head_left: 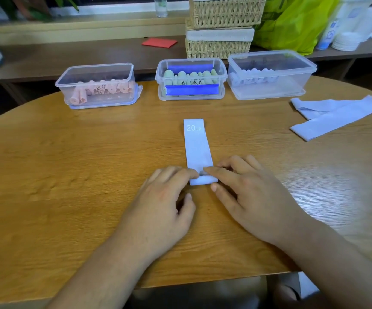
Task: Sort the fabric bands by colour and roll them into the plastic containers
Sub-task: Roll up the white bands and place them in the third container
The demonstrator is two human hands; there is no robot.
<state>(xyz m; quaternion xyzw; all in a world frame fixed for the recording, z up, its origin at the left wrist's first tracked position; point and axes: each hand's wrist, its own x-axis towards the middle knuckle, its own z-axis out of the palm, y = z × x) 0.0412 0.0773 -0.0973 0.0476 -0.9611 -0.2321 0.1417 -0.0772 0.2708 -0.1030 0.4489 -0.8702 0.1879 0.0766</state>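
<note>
Head view: the pale band (197,148) lies on the counter (69,163), straight out on the near side of the green-roll container (161,85). The right hand (247,188) pinches its started roll, a firm grip. The left hand (165,197), fingers straight, presses alongside. The pink container (66,94) left of it and the pale container (269,88) right of it hold rolls. Loose pale bands (336,112) right of it wait.
</note>
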